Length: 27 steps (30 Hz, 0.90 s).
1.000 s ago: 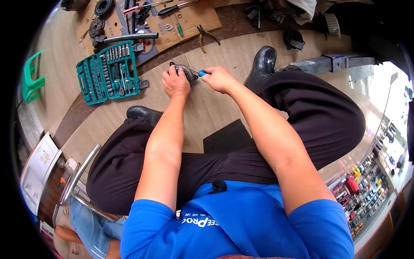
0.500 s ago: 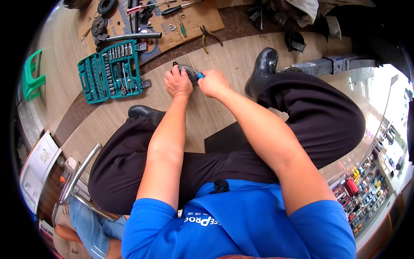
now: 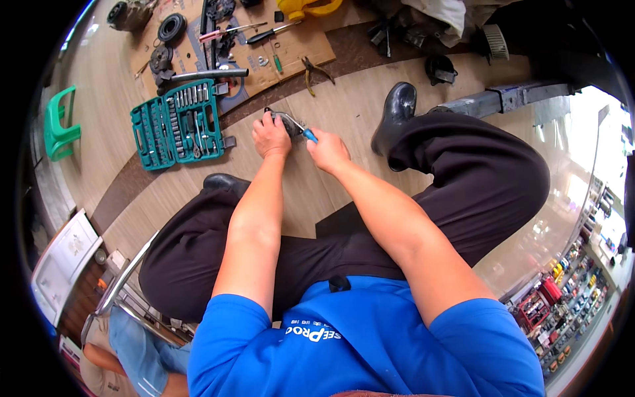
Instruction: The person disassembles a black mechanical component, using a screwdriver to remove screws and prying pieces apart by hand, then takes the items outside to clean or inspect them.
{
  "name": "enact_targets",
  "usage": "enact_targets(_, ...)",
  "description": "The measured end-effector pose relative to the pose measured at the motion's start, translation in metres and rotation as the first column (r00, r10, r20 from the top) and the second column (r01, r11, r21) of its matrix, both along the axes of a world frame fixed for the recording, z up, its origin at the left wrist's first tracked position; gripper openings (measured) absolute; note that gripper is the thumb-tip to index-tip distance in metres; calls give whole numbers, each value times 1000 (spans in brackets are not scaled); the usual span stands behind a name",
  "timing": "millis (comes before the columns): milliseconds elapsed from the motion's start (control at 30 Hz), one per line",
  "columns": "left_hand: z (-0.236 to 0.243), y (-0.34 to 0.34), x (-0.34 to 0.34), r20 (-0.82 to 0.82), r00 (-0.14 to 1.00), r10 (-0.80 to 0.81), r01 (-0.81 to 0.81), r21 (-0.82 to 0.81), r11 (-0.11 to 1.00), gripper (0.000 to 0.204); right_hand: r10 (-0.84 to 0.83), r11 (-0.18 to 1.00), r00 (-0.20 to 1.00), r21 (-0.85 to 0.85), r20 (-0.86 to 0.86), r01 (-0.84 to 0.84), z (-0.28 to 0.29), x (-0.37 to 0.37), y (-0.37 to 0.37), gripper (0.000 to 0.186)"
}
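Note:
On the floor in front of me lies a small dark rounded part, partly hidden by my fingers. My left hand is closed over its left side, pressing it from above. In my right hand is a blue-handled screwdriver, its thin metal shaft pointing up and left across the part. Where the tip touches is too small to tell. Left of my hands lies an unfolded green socket set case with sockets and tools inside. Pliers with yellowish handles rest beyond the part.
A cardboard sheet farther off bears screwdrivers, a metal tube and dark parts. At the left stands a green plastic stool. A metal beam is at the right. Another person's leg shows at lower left, beside chrome chair tubing.
My right hand has shifted slightly, and the screwdriver's handle and shaft now show more plainly. My left hand stays on the part. The whole view has tilted, bringing a yellow object into sight at the top.

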<state>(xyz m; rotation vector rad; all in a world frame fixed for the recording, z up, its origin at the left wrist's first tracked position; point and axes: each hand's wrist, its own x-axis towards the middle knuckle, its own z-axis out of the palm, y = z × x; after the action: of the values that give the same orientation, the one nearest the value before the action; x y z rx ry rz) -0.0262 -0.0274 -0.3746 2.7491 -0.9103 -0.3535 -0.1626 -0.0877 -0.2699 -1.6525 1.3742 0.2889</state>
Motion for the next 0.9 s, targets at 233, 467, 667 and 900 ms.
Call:
enact_targets(233,-8,4,3,39,999,13,-11,-54,998,37,41,994,999,105,-26,-38,-11,10,-12,28)
enact_targets(467,-5,6,1,55,998,7,-1,-109,994,37,230,971,973,69,5,-229,-23,8,-28,28)
enact_targets(667,2,2,-1,5,999,38,-38,-54,998,34,289,955,953,98,-89,-281,-13,13,-33,31)
enact_targets(900,4,0,-1,5,998,57,-57,-53,997,34,203,973,961,149,-187,-176,0,22,-26,31)
